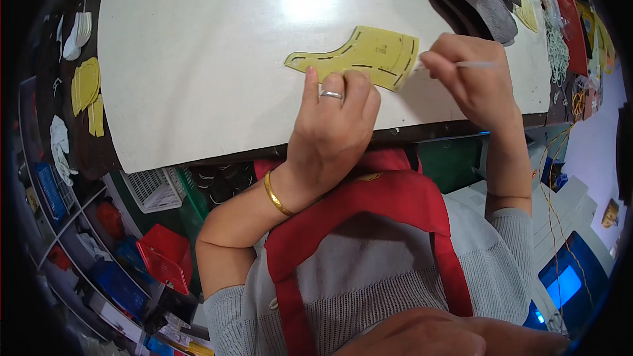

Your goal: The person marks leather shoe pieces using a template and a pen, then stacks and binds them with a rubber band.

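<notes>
A yellow shoe-pattern template (382,53) with dashed slots and small printed marks lies flat on the white tabletop. My left hand (336,115), wearing a ring and a gold bangle, presses the template down along its near edge with thumb and fingertips. Beside the right end of the template, my right hand (478,76) pinches a slim, pale pen (476,64). The pen's tip points toward the template's right edge, but I cannot tell whether it touches. Whether another piece lies under the template is hard to see.
Dark brown leather pieces (478,0) are stacked at the back right of the white table (198,79). More yellow templates (86,86) lie at the left edge. Pale green cords (557,53) hang at the right. Below left stand a white basket (153,188) and a red bin (165,257).
</notes>
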Motion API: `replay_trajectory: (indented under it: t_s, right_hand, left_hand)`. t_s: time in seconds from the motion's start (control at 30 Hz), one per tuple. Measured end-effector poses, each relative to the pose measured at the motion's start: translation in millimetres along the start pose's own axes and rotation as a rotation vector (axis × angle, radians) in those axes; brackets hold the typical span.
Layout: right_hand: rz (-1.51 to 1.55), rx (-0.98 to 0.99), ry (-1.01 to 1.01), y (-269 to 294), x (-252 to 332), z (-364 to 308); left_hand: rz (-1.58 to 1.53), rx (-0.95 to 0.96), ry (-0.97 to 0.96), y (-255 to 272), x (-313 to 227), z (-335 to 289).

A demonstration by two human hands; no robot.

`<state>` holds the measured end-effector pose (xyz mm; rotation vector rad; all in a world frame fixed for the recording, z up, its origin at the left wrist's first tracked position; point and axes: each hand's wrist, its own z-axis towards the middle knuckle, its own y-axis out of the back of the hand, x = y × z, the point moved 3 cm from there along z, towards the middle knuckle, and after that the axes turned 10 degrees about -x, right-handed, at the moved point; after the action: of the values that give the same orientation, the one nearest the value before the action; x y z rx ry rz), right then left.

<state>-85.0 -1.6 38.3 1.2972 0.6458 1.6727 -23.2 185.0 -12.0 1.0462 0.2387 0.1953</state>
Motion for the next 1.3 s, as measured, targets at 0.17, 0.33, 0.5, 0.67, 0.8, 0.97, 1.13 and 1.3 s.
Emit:
replay_trajectory:
  t_s: [0.17,0.33,0.5,0.67,0.8,0.97,1.13,1.3]
  right_hand:
    - [0.225,-0.100,-0.053,-20,2,6]
    - [-0.008,-0.042,0.144,-27,4,4]
    - [0.109,-0.197,-0.132,9,-9,-11]
    - [-0.266,-0.246,-0.114,-14,-23,-13]
    - [-0.170,-0.194,-0.012,-30,23,-33]
    - [0.138,-0.220,-0.360,0,-13,4]
    - [-0.150,0.059,-0.265,-34,-14,12]
    - [0.198,-0.419,-0.379,50,-50,-13]
  left_hand:
    - [0.006,-0.009,-0.022,-2,-5,3]
    - [-0.013,0.016,0.033,-4,-5,3]
    - [0.001,0.009,0.030,-4,-4,1]
    - [0.028,-0.001,0.002,-8,-3,1]
    - [0.015,-0.025,0.007,-10,-3,3]
    - [0.044,-0.037,-0.052,2,2,14]
    - [0.073,0.000,-0.090,6,10,19]
    - [-0.216,-0.164,-0.112,14,17,43]
